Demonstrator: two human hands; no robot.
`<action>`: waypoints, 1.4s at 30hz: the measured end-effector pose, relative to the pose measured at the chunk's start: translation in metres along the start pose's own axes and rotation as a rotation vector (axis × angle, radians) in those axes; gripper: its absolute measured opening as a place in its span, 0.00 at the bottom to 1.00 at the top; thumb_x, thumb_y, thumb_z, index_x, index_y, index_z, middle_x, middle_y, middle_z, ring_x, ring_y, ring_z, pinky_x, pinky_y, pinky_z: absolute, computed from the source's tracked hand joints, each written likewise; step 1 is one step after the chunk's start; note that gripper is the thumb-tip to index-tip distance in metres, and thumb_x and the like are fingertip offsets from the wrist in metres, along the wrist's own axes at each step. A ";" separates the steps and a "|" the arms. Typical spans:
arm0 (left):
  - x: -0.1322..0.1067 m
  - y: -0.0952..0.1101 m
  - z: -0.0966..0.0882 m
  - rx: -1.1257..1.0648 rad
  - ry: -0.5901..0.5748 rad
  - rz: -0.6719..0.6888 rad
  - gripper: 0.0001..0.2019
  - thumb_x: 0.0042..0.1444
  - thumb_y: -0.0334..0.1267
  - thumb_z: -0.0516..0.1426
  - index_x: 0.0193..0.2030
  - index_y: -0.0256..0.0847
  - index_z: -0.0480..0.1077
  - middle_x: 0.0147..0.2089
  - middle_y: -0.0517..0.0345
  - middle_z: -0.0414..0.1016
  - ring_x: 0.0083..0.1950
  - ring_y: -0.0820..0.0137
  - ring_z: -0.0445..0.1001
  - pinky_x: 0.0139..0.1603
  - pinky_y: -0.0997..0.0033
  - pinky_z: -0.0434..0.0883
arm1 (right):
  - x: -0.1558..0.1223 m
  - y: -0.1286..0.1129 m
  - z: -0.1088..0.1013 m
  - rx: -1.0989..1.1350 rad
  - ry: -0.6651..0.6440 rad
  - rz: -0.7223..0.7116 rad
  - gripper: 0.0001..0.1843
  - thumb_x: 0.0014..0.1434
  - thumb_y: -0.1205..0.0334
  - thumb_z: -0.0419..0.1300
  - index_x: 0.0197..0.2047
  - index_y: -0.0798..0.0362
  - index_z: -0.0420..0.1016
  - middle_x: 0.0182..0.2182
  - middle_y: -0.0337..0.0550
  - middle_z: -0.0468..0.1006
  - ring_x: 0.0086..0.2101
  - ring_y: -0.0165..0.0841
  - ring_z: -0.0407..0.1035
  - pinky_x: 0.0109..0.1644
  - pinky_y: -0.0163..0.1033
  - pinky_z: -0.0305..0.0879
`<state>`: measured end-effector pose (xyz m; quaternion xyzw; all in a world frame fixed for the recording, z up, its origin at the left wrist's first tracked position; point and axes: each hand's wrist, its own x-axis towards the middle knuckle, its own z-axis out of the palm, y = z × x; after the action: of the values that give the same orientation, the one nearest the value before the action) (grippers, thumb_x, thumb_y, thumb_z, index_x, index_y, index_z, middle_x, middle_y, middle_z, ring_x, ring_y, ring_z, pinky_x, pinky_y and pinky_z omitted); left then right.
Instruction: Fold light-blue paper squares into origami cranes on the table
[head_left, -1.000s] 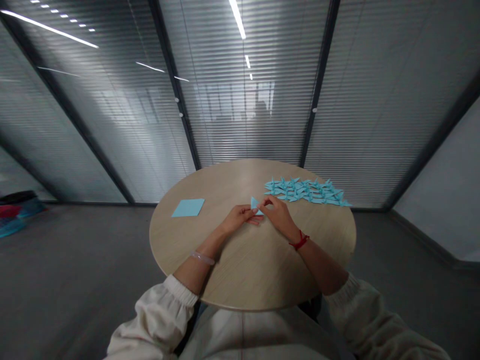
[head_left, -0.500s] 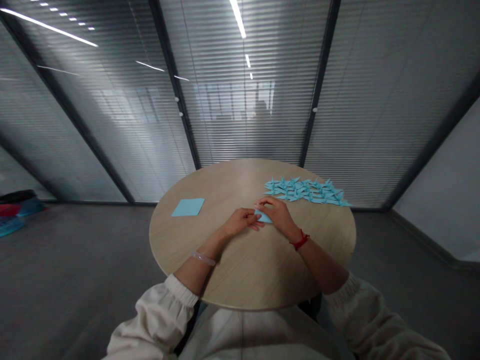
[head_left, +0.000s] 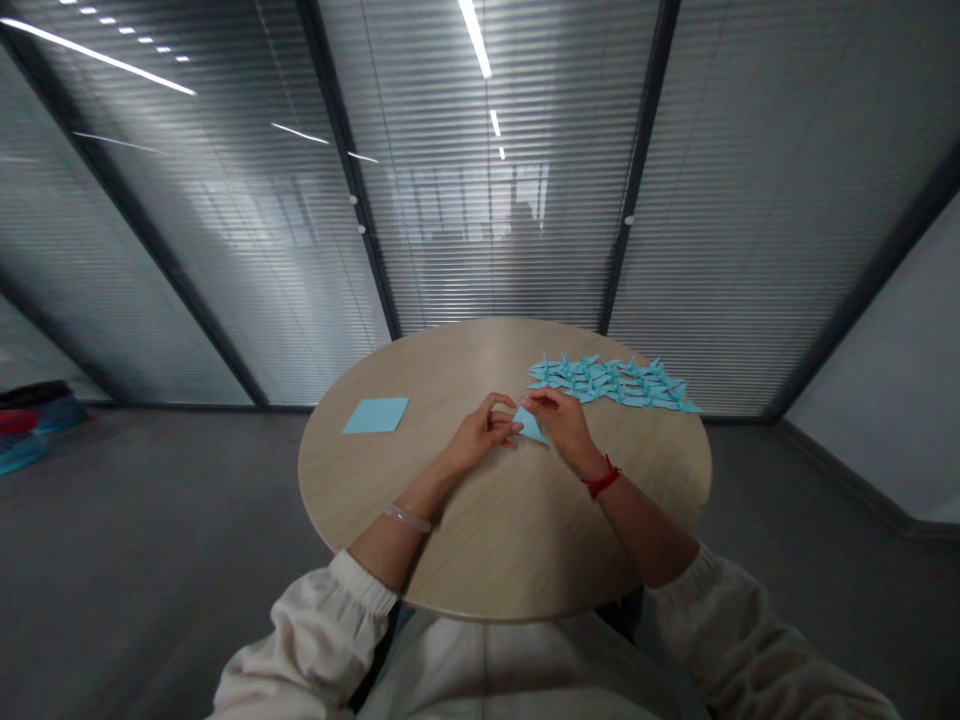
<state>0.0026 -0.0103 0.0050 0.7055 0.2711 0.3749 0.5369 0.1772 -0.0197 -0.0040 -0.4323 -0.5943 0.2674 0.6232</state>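
Observation:
Between my hands, over the middle of the round table (head_left: 480,540), is a small folded piece of light-blue paper (head_left: 531,426). My left hand (head_left: 482,432) grips its left edge, the thumb on top and the other fingers curled behind. From the right, my right hand (head_left: 559,420) pinches the paper's upper part between thumb and fingertips. Parts of the paper are hidden behind the fingers, so its exact folds cannot be made out.
Flat at the table's left lies light-blue square paper (head_left: 376,415). Several folded blue paper cranes (head_left: 611,382) stand in rows at the back right. Glass panels with blinds (head_left: 495,270) rise behind the table. Blue and red items (head_left: 37,425) sit on the floor far left.
The folded paper has turned slightly and more of it shows. My left fingers have lifted and curled from lying lower on the table; my right hand has shifted a little to the right.

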 end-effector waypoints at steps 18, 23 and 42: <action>-0.001 0.009 0.004 0.098 0.138 0.103 0.16 0.46 0.45 0.65 0.30 0.36 0.66 0.35 0.58 0.68 0.36 0.73 0.70 0.35 0.72 0.74 | -0.001 -0.007 -0.001 0.146 0.131 0.120 0.16 0.47 0.48 0.66 0.33 0.52 0.79 0.33 0.43 0.82 0.36 0.36 0.74 0.44 0.42 0.68; 0.002 0.006 0.002 0.079 0.153 0.084 0.18 0.45 0.47 0.66 0.29 0.36 0.65 0.32 0.59 0.71 0.32 0.74 0.72 0.36 0.69 0.74 | -0.002 -0.009 0.000 0.186 0.152 0.143 0.15 0.45 0.50 0.67 0.32 0.53 0.79 0.33 0.43 0.82 0.36 0.36 0.74 0.45 0.43 0.68; 0.008 0.000 -0.008 0.053 0.453 0.252 0.23 0.48 0.39 0.63 0.48 0.43 0.60 0.34 0.62 0.71 0.33 0.76 0.71 0.38 0.74 0.68 | 0.000 -0.001 0.001 0.129 0.071 0.051 0.17 0.47 0.46 0.66 0.32 0.52 0.77 0.34 0.44 0.81 0.37 0.37 0.74 0.46 0.44 0.70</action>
<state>0.0007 -0.0001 0.0081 0.6458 0.3042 0.5798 0.3927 0.1758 -0.0201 -0.0032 -0.4153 -0.5421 0.3054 0.6636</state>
